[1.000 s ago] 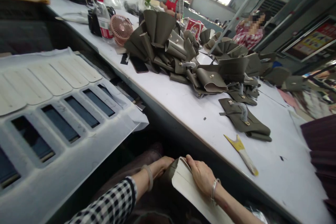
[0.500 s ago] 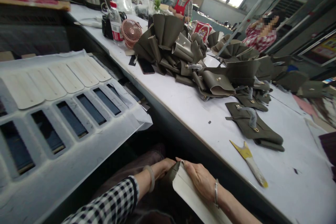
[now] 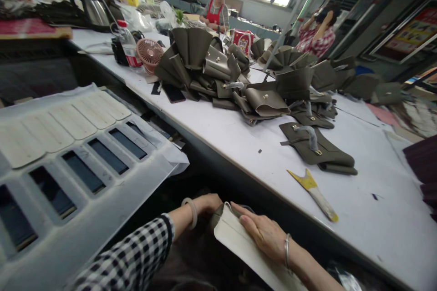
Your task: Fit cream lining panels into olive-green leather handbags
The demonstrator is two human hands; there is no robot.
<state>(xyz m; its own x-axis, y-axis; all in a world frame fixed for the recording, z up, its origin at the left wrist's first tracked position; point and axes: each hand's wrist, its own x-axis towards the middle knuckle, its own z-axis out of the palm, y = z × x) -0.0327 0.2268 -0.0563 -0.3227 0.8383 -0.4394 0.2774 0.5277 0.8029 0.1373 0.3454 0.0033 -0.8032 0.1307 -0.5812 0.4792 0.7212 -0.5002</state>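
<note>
Head view showed a long white worktable (image 3: 239, 141) running from near right to far left, with a heap of olive-green leather bag pieces (image 3: 218, 68) on its far part. Below its near edge, a cream-lined olive leather panel (image 3: 235, 238) lay over the lap. Right hand (image 3: 262, 233) pressed flat on it, fingers spread; left hand (image 3: 207, 203) gripped its far-left edge, fingers curled.

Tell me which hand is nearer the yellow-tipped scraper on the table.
Right. The right hand lies on the folded piece below the table edge, left of the scraper; the left hand is farther left still.
</note>
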